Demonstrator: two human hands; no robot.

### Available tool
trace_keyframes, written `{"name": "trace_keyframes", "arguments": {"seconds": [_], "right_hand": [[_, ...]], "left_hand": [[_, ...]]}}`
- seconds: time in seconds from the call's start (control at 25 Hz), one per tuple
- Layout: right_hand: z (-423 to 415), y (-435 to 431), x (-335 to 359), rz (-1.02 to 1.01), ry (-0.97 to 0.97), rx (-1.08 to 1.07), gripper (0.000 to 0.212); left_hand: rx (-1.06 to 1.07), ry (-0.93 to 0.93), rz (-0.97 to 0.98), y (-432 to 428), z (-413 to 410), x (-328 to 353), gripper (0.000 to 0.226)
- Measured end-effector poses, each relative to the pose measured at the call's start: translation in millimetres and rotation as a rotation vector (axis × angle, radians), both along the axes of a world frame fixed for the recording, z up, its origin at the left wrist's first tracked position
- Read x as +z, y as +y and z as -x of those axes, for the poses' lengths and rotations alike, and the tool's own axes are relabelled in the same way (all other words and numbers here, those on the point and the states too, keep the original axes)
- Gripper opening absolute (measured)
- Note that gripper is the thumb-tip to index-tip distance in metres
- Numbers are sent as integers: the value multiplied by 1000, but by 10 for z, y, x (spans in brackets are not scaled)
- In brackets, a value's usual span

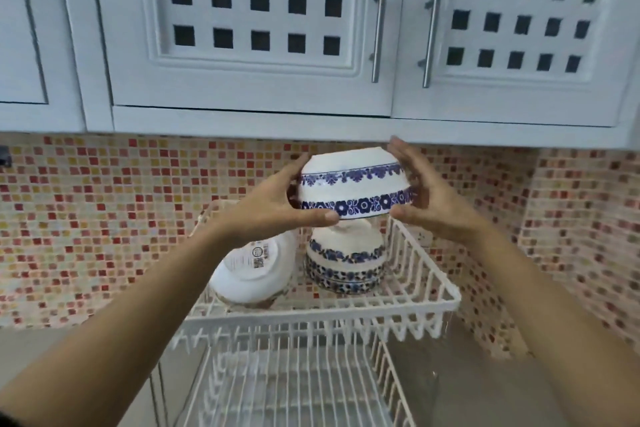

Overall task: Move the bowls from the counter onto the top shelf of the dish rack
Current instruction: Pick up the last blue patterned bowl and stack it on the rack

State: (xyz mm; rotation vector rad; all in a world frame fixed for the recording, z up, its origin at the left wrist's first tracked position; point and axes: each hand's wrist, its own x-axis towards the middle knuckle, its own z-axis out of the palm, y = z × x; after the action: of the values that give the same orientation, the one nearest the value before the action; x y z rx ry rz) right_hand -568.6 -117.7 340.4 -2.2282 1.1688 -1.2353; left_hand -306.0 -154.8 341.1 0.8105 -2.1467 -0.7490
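Left fingers (294, 170) wrapped on left side of upturned bowl (353, 184), thumb under its rim; left hand (273, 204) gripping. Right fingers (401, 156) spread wide along bowl's right side, some touching near top, palm slightly off; right hand (426, 198) cupping rather than clamping, firm contact hard to tell. Bowl white with two blue floral bands, mouth down, held in air between both hands. Directly below fingers: stack (346, 263) of upturned blue-patterned bowls on top shelf (433, 302) of white wire rack; held bowl above stack, small gap, not touching. Below and left of left fingers: white bowl (249, 270) tilted on its side on same shelf, base with label facing camera, just beside stack. Further below: lower shelf (277, 388) of rack, wire ribs only. Grey desk (460, 374) beside rack, below right forearm. Behind fingers: mosaic tile wall (104, 211). Above fingers: white cabinets (259, 28) with lattice doors, metal bar handles (381, 17).
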Motion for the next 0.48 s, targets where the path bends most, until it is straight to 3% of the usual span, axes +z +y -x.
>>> {"name": "trace_keyframes", "arguments": {"seconds": [0.12, 0.24, 0.48], "right_hand": [[276, -77, -88, -117, 254, -108, 120], [346, -255, -244, -92, 432, -183, 131], [334, -483, -514, -33, 538, -191, 142]], "left_hand": [[41, -233, 38, -161, 236, 20, 131], [106, -486, 151, -275, 462, -26, 132], [262, -632, 280, -302, 692, -381, 144]]}}
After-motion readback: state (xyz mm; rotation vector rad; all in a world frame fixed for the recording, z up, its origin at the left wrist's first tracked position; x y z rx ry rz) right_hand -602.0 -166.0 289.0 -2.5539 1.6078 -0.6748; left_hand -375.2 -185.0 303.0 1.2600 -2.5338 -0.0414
